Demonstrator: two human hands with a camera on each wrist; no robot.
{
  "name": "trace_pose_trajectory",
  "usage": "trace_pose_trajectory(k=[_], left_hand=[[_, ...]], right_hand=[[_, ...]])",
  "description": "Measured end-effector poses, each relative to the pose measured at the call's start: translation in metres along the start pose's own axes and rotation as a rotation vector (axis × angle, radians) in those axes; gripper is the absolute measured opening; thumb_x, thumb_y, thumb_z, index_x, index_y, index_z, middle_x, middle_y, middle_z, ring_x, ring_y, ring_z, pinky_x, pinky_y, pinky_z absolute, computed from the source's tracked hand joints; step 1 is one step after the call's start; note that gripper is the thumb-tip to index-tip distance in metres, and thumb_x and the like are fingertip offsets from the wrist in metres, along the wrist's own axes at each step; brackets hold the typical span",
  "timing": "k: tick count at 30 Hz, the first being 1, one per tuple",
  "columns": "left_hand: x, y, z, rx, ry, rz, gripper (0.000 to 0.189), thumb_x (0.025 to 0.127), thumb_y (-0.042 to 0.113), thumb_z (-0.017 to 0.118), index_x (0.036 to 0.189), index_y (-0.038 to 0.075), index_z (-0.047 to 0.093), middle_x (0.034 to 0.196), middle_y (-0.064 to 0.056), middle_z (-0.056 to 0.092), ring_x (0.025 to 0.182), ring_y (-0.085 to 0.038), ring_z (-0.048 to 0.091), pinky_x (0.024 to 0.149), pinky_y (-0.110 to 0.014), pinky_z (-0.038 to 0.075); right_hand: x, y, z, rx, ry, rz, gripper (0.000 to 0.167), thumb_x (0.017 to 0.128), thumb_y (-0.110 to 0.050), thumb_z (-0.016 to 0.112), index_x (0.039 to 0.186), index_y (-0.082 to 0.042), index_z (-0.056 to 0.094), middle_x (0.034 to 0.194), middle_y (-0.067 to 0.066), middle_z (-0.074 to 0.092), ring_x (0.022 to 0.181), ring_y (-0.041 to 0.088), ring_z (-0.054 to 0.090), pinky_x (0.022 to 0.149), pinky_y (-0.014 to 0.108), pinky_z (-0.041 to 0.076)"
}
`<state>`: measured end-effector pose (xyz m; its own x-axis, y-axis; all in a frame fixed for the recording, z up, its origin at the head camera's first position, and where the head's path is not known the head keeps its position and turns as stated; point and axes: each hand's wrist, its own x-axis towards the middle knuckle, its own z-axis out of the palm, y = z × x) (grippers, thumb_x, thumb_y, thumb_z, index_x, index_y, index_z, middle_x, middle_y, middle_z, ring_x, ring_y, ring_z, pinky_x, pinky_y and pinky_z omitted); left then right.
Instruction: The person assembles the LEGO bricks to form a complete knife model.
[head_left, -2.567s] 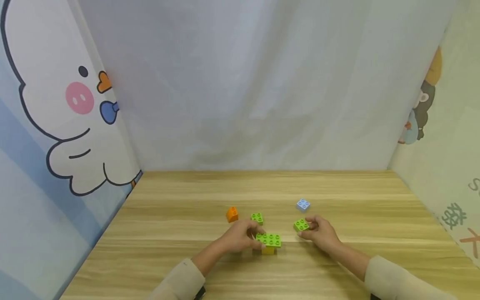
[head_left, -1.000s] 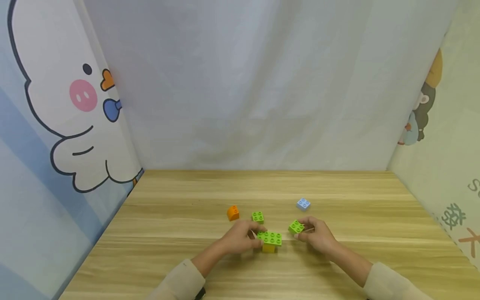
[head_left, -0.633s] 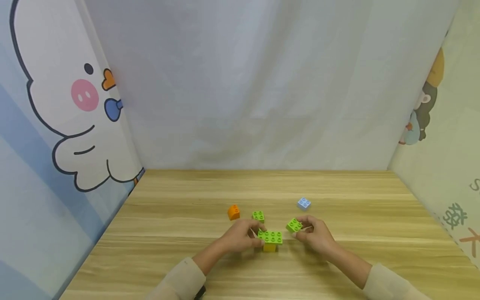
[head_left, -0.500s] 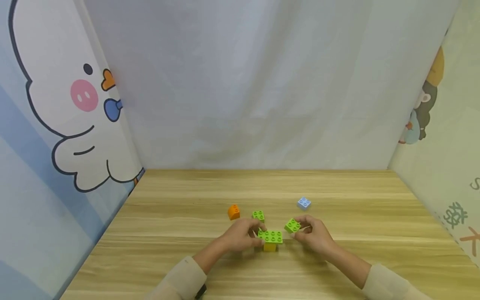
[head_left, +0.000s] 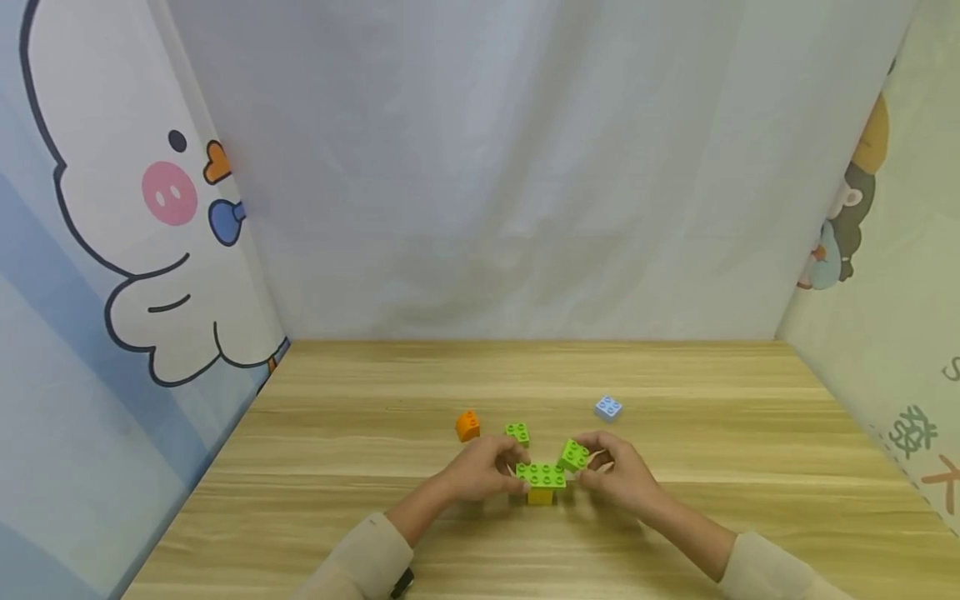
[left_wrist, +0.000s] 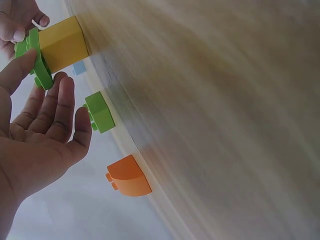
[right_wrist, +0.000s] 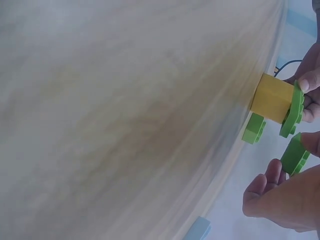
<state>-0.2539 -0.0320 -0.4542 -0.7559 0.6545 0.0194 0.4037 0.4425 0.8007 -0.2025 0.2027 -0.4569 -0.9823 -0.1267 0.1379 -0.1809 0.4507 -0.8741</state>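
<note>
A flat green toy building brick [head_left: 542, 476], two studs wide, sits on top of a yellow block [head_left: 540, 497] that stands on the table. My left hand [head_left: 480, 471] pinches the left end of the flat green brick between thumb and fingers. With thumb and fingertips my right hand [head_left: 621, 477] holds a small green brick [head_left: 573, 456], tilted, close over the right end of the flat one. In the right wrist view a narrow gap shows between this small brick [right_wrist: 295, 155] and the flat green brick [right_wrist: 293, 111].
Behind the left hand lies another small green brick [head_left: 517, 433], with an orange curved brick [head_left: 468, 426] to its left. A light blue brick [head_left: 608, 407] sits farther back on the right. The wooden table [head_left: 360, 375] ends at a pale curtain [head_left: 487, 183].
My right hand has moved left with the small green brick, from beside the flat brick to its right end, and the small brick has tilted. The left hand keeps its hold.
</note>
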Motion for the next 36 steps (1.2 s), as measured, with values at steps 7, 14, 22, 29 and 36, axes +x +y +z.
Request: trace_pose_trajectory(k=[7, 14, 22, 29, 36], left_hand=[[0.001, 0.000, 0.000, -0.006, 0.008, -0.011, 0.027, 0.073, 0.011, 0.079, 0.095, 0.008, 0.063, 0.085, 0.003, 0.061, 0.072, -0.009, 0.057, 0.065, -0.024, 0.048], [-0.001, 0.002, -0.001, -0.036, 0.011, -0.042, 0.028, 0.072, 0.011, 0.080, 0.094, 0.008, 0.063, 0.085, 0.003, 0.062, 0.073, -0.011, 0.058, 0.064, -0.025, 0.049], [-0.001, 0.001, 0.000, -0.046, 0.016, -0.032, 0.028, 0.073, 0.010, 0.080, 0.094, 0.008, 0.063, 0.085, 0.002, 0.063, 0.072, -0.010, 0.058, 0.064, -0.025, 0.049], [0.000, -0.002, 0.000, -0.048, 0.024, -0.024, 0.029, 0.071, 0.011, 0.082, 0.094, 0.008, 0.064, 0.084, 0.003, 0.064, 0.071, -0.010, 0.058, 0.063, -0.024, 0.049], [-0.002, 0.000, -0.001, -0.040, 0.022, -0.036, 0.030, 0.070, 0.011, 0.082, 0.095, 0.007, 0.065, 0.085, 0.002, 0.065, 0.072, -0.010, 0.059, 0.065, -0.024, 0.049]], right_hand=[[0.001, -0.002, 0.004, -0.002, -0.016, -0.031, 0.042, 0.074, -0.001, 0.072, 0.114, 0.002, 0.058, 0.103, 0.011, 0.060, 0.081, 0.020, 0.054, 0.066, 0.029, 0.048], [0.002, -0.007, 0.008, -0.005, -0.030, -0.069, 0.039, 0.076, -0.002, 0.071, 0.113, 0.001, 0.058, 0.100, 0.007, 0.061, 0.083, 0.021, 0.055, 0.068, 0.030, 0.046], [0.002, -0.011, 0.014, -0.018, -0.061, -0.084, 0.037, 0.078, -0.004, 0.070, 0.112, 0.001, 0.059, 0.102, 0.007, 0.061, 0.087, 0.024, 0.055, 0.072, 0.034, 0.044], [0.004, -0.012, 0.016, -0.031, -0.077, -0.077, 0.036, 0.078, -0.004, 0.070, 0.112, -0.002, 0.061, 0.101, 0.004, 0.062, 0.087, 0.021, 0.054, 0.073, 0.035, 0.044], [0.002, -0.014, 0.016, -0.056, -0.122, -0.108, 0.035, 0.080, -0.009, 0.071, 0.113, -0.003, 0.062, 0.106, 0.005, 0.062, 0.091, 0.023, 0.054, 0.075, 0.036, 0.044]])
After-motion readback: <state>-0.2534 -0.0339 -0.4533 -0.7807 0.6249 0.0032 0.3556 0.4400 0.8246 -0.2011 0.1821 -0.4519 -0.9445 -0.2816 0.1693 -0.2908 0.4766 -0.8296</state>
